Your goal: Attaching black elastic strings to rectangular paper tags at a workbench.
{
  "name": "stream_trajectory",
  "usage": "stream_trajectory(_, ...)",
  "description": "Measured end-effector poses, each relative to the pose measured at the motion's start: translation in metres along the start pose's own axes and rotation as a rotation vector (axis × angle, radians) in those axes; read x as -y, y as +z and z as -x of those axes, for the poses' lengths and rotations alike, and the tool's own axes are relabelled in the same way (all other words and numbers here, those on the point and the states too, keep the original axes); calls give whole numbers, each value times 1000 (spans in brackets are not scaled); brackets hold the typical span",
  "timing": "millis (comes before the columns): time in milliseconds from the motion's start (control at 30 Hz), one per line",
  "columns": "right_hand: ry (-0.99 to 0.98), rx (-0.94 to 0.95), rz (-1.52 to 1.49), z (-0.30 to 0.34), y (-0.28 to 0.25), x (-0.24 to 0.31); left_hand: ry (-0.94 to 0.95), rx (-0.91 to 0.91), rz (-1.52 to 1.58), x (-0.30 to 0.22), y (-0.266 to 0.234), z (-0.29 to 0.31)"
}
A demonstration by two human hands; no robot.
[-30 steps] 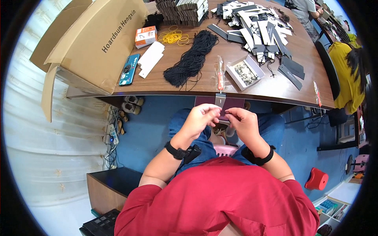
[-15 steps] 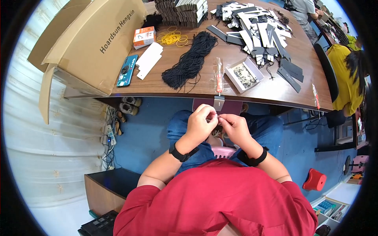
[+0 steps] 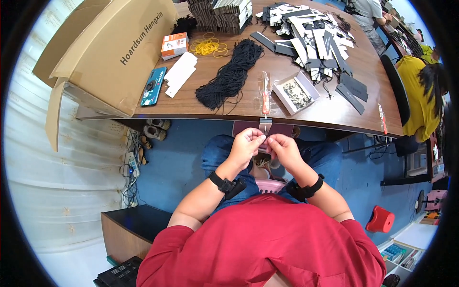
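The left hand [image 3: 247, 146] and right hand [image 3: 285, 149] meet in front of the body, thumbs and fingers bunched at the tips in a fine pinch, fingertips close together. What they pinch is too small to tell. Each wrist wears a black strap.

Just beyond the fingertips, a black-and-grey clip [image 3: 265, 126] hangs at the near edge of the brown table [image 3: 325, 109]. Directly behind it, a clear-and-orange strip [image 3: 266, 100] lies on the tabletop.

Just right of the strip sits an open white box [image 3: 284, 101] holding small black and light pieces. Left of the strip, a thick bundle of black cord [image 3: 229, 76] lies slantwise. Farther left are a white card piece [image 3: 181, 74], a teal packet [image 3: 153, 86], an orange-and-white box [image 3: 174, 46] and yellow bands [image 3: 208, 46]. A large cardboard carton [image 3: 112, 62] stands on the table's left side.

On the far side, a tight stack of tags [image 3: 222, 18] stands left of a loose heap of black and white tags [image 3: 315, 40]; a few dark tags [image 3: 351, 98] lie nearer, at right. Beyond the table's right end, a person in yellow [image 3: 416, 93] sits.
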State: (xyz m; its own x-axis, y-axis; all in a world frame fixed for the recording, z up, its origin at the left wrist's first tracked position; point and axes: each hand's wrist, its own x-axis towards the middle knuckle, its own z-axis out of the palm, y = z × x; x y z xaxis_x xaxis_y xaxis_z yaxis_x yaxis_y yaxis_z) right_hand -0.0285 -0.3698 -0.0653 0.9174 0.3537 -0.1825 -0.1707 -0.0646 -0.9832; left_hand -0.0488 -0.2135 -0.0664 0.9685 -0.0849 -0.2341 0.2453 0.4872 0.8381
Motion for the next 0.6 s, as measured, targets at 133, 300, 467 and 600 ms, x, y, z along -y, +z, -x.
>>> stream_trajectory(133,218,121,-129,6,4,-9,-23,-56,-40,11,6,2)
stream_trajectory(300,-168,-84,490,5,1,4,112,-92,-157,22,3,-4)
stream_trajectory(467,-541,-290,717,12,3,51,473,-170,-475,38,-5,-10)
stream_trajectory(600,-843,-313,863,0,1,47,580,-176,-666,37,-4,-11)
